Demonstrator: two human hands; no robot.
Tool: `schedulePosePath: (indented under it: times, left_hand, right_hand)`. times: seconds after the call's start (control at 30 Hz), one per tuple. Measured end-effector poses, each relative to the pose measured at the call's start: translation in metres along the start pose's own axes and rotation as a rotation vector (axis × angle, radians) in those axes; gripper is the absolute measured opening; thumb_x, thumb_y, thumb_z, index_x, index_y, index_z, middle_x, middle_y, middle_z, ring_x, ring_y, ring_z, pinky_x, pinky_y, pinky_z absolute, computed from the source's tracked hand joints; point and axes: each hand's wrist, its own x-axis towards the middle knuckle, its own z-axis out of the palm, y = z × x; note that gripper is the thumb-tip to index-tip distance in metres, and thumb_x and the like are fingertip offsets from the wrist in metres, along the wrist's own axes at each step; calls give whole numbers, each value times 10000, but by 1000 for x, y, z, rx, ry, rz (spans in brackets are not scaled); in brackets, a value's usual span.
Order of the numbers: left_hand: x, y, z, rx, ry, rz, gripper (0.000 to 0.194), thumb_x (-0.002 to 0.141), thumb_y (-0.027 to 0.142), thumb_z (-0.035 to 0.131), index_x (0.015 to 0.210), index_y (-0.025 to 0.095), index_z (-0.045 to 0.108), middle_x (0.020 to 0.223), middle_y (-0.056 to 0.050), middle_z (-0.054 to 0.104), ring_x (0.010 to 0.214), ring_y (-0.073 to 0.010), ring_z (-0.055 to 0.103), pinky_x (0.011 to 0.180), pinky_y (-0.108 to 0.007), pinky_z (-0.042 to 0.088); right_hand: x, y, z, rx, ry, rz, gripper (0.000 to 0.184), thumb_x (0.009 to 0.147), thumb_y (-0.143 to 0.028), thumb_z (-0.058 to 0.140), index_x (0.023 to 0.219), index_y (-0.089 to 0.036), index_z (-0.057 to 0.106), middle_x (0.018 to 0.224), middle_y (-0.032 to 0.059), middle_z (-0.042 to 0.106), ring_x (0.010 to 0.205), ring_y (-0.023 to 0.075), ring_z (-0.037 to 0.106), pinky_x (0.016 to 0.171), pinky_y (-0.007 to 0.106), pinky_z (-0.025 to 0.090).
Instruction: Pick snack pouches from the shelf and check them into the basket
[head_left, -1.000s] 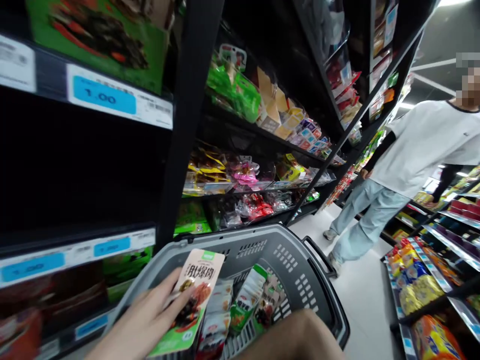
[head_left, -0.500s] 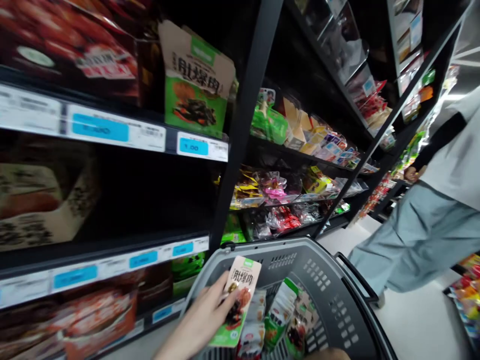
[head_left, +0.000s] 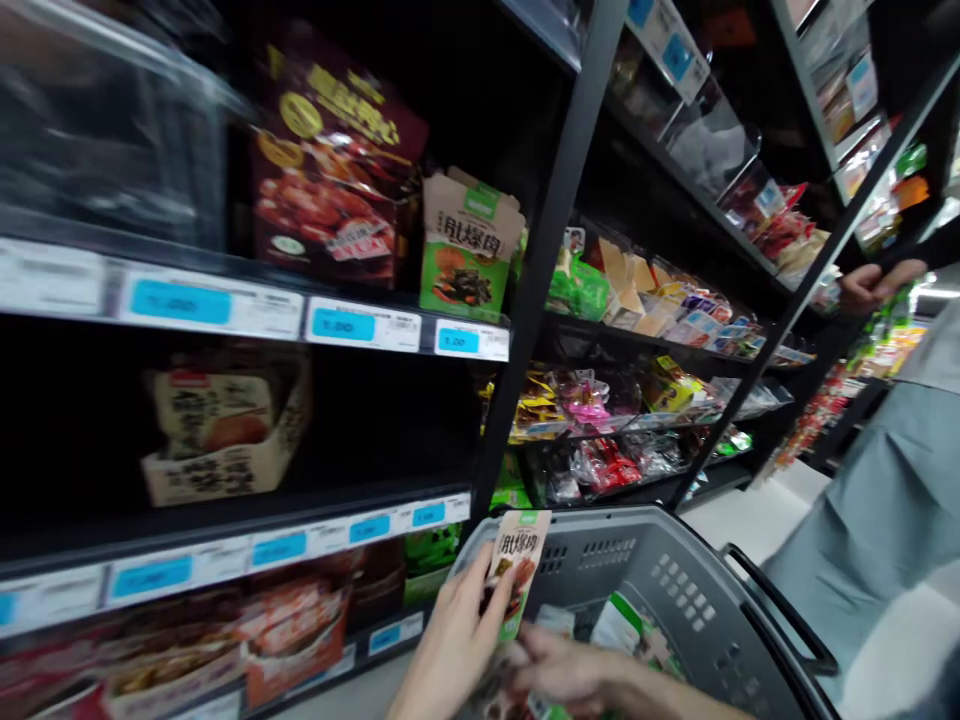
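My left hand (head_left: 465, 625) grips a beige and green snack packet (head_left: 519, 560) between thumb and fingers, upright over the near left side of the grey shopping basket (head_left: 600, 560). My right hand (head_left: 559, 665) reaches in from the lower right, just below that packet. Its fingers are smeared by motion, and I cannot make out whether they hold anything. Other snack packets (head_left: 622, 625) lie inside the basket, partly covered by my right hand and forearm.
Black shelves carry a matching green snack box (head_left: 472, 250), a dark red snack bag (head_left: 330, 180) and a beige carton (head_left: 217, 470). Further bagged snacks (head_left: 585, 400) fill the shelves beyond the post. A person in grey trousers (head_left: 862, 480) stands at right, one hand (head_left: 877, 285) raised near the shelf.
The view has shifted left and shows more of the shelf. My right hand has come into the basket beneath the held packet. The other person's hand has risen towards the shelf.
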Motion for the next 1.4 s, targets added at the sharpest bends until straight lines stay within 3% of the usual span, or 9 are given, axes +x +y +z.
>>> schedulePosePath:
  times: [0.27, 0.37, 0.47, 0.57, 0.67, 0.83, 1.03, 1.13, 1.4]
  left_hand:
    - [6, 15, -7, -20, 323, 80, 622, 1018, 368, 485, 1586, 202, 294, 1463, -176, 595, 1251, -253, 670, 1038, -401, 555]
    - [20, 39, -9, 29, 315, 276, 398, 1033, 277, 430, 1406, 239, 565, 1390, -131, 635, 1288, -231, 641, 1061, -378, 546]
    - [35, 74, -14, 66, 141, 365, 382, 1040, 254, 395, 1343, 247, 628, 1335, -124, 635, 1262, -214, 649, 1068, -361, 548]
    - [47, 95, -19, 133, 25, 405, 576, 1005, 306, 488, 1564, 213, 382, 1576, -186, 418, 1476, -286, 446, 1197, -472, 426]
    - [58, 95, -27, 105, 64, 387, 650, 964, 341, 563, 1555, 171, 353, 1625, -220, 334, 1531, -333, 345, 1220, -538, 374]
    - [73, 92, -45, -207, 106, 281, 467, 986, 358, 549, 1412, 198, 440, 1425, -157, 597, 1307, -251, 618, 1147, -455, 476]
    - [76, 104, -58, -304, 41, 305, 912, 933, 336, 615, 1635, 279, 36, 1707, -157, 216, 1528, -274, 357, 1237, -463, 329]
    - [77, 100, -53, -328, 5, 253, 994, 915, 365, 627, 1646, 277, -42, 1680, -186, 279, 1466, -302, 457, 1196, -492, 389]
    - [83, 98, -47, -393, -76, 95, 821, 761, 466, 787, 1433, 152, 435, 1336, -166, 674, 1171, -294, 695, 1024, -418, 557]
  right_hand:
    - [-18, -67, -40, 676, 501, -80, 807, 650, -518, 909, 1308, -197, 570, 1112, 81, 760, 955, 227, 727, 888, 343, 536]
    - [-12, -96, -34, 679, 651, -231, 643, 671, -492, 897, 1202, -226, 649, 1222, 49, 727, 1117, 217, 669, 986, 315, 493]
    - [0, -117, -20, 613, 622, -389, 469, 733, -494, 855, 1094, -263, 664, 1211, 1, 712, 1181, 207, 621, 1041, 313, 458]
    - [8, -136, -10, 538, 570, -504, 420, 793, -531, 806, 1072, -268, 635, 1154, -8, 704, 1150, 195, 615, 1036, 312, 452]
    - [8, -153, -11, 491, 490, -576, 467, 850, -584, 724, 1170, -255, 636, 1217, 36, 684, 1191, 215, 602, 1037, 339, 462]
    - [5, -168, -20, 283, 529, -700, 535, 765, -365, 831, 1236, -245, 608, 1300, 68, 644, 1177, 210, 603, 954, 320, 526]
    - [0, -180, -35, 273, 598, -689, 691, 721, -308, 876, 1303, -224, 513, 1155, 74, 736, 1048, 211, 693, 986, 367, 532]
    - [-3, -182, -41, 260, 499, -674, 512, 741, -352, 860, 1171, -172, 650, 1170, 103, 753, 1091, 245, 699, 1016, 389, 524]
    - [-4, -174, -44, 322, 589, -714, 472, 743, -407, 862, 1092, -160, 662, 1127, 96, 762, 1045, 226, 709, 979, 343, 535]
